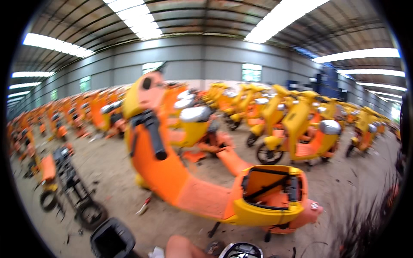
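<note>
One step-through scooter of orange and yellow plastic (202, 195) stands at the centre of my view, on a pale, dusty floor (114, 172), front end to the left. At its rear, a yellow-rimmed storage compartment (266, 210) lies uncovered; a black, cylindrical handlebar grip (155, 135) points toward me. Hands: neither shows, so I cannot tell whether either is spread, narrowed or holding something. A bare, rounded piece of limb (178, 247) meets the lower edge, perhaps a knee or a forearm.

Hazards, as I judge them: a sideways push could topple the scooter, should its support be weak; a loose piece could drop into the compartment, whose top is open; a careless step could land on the slim, red-handled tool (146, 202) lying on the floor.

Counts: one near scooter; one compartment; one red-handled tool; one black, open-topped, box-like part (125, 234); one round black-and-white part (241, 249) at the lower edge; one stripped, dark metal frame (76, 180) at left. The parked orange and yellow scooters (297, 124) behind outnumber my counting.
</note>
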{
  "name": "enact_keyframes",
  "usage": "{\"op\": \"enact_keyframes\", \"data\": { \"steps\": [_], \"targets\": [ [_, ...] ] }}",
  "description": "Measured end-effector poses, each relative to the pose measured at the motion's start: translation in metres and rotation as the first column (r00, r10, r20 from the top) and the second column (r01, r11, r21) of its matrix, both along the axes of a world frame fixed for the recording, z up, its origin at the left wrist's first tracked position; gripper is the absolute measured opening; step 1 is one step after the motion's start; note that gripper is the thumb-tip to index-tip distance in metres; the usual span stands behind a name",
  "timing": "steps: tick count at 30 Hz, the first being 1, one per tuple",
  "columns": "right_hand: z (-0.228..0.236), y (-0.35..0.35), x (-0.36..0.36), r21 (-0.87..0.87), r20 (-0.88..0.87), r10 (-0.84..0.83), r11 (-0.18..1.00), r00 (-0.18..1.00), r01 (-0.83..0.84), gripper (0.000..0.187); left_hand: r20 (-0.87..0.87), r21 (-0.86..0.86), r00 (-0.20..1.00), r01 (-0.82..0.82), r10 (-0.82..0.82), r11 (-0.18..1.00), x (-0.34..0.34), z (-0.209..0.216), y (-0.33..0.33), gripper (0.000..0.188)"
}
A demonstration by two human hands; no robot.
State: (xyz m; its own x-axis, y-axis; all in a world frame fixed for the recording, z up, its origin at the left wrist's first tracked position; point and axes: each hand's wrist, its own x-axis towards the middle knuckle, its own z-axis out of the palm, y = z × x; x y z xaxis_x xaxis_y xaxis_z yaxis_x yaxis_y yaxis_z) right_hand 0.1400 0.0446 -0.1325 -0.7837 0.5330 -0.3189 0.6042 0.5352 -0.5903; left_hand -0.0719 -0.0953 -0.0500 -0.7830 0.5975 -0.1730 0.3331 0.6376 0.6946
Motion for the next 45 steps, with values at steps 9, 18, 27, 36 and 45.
{"op": "enact_keyframes", "data": {
  "steps": [9,18,27,36,45],
  "targets": [
    [0.073,-0.008,0.013,0.018,-0.041,-0.061,0.998,0.997,0.062,0.027,-0.045,-0.055,0.998,0.049,-0.052,0.997,-0.024,0.014,0.015,0.033],
    [0.050,-0.006,0.012,-0.083,0.013,-0.185,0.979,0.983,0.185,0.031,-0.034,-0.070,0.995,0.095,-0.097,0.993,-0.013,0.008,0.016,0.034],
    [-0.041,0.007,-0.002,0.031,-0.182,0.169,0.986,0.969,-0.166,0.029,0.005,-0.052,0.999,0.052,-0.052,0.997,-0.010,0.015,-0.013,0.035],
    [0.018,-0.006,0.008,0.000,-0.126,-0.101,0.995,0.987,0.102,0.020,-0.027,-0.085,0.992,0.124,-0.126,0.989,-0.028,0.009,0.019,0.036],
    [0.088,-0.007,0.017,-0.067,-0.096,-0.085,0.995,0.992,0.079,0.029,-0.025,-0.081,0.994,0.101,-0.103,0.992,-0.034,0.007,0.014,0.037]
  ]
}}
